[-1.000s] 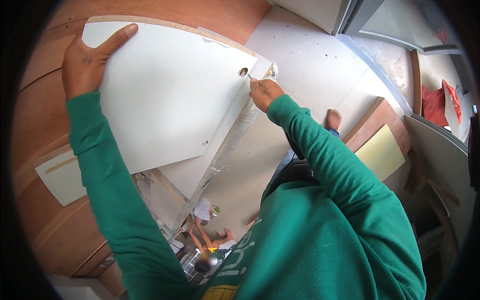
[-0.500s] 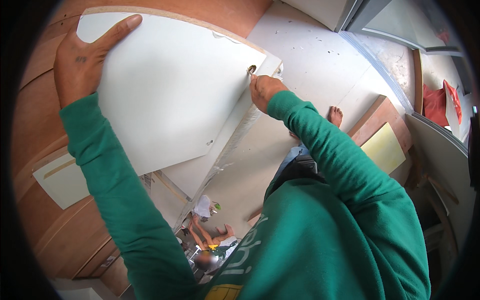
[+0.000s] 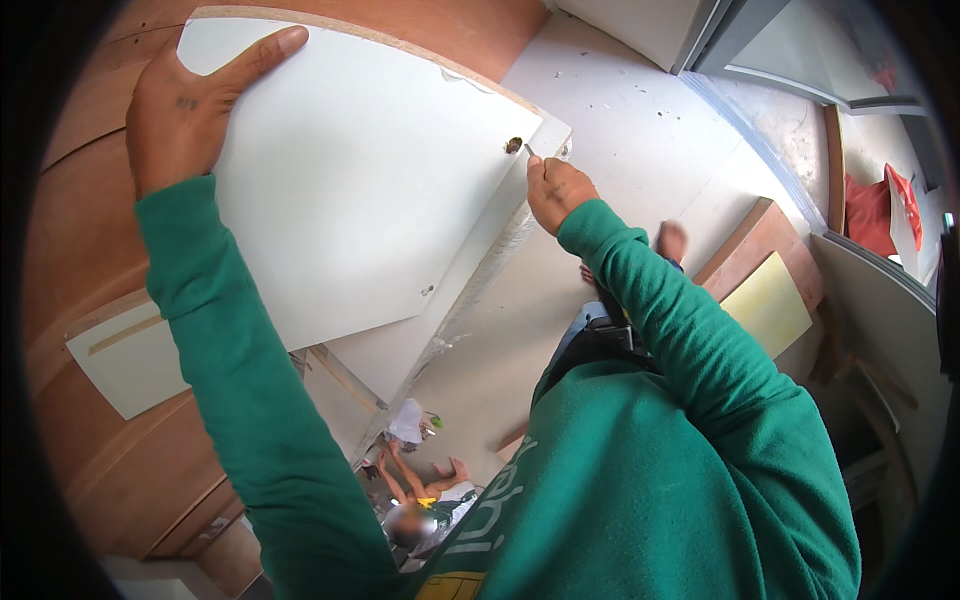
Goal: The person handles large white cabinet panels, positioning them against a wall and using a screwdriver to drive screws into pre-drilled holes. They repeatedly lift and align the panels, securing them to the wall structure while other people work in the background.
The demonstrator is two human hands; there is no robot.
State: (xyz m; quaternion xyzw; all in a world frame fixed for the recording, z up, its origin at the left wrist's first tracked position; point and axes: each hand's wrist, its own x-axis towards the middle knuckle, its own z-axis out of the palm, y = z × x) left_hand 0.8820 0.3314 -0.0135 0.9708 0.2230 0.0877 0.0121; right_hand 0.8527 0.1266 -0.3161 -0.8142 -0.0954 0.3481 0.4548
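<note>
A white panel (image 3: 370, 170) with a raw wood-coloured edge lies on a larger white board (image 3: 385, 345). My left hand (image 3: 185, 120) grips its far left edge, thumb flat on the white face, fingers out of sight past the edge. At the right corner there is a round, rough-rimmed hole (image 3: 514, 145). Just beside it, my right hand (image 3: 560, 190) is closed on a thin metal tool (image 3: 530, 151); only the narrow tip shows, its handle hidden in my fist. A smaller hole (image 3: 428, 290) sits near the lower right edge.
A brown wood surface (image 3: 75, 230) runs along the left, bearing a small white panel (image 3: 130, 365). Another person (image 3: 410, 520) sits on the floor below. To the right are a yellow board (image 3: 768, 305), a reddish wooden board (image 3: 745, 235), and a sliding-door track (image 3: 750, 140).
My right hand has drawn back from the hole, so the hole and tool tip now show. The panel and my left hand have shifted slightly right in view. My foot has moved.
</note>
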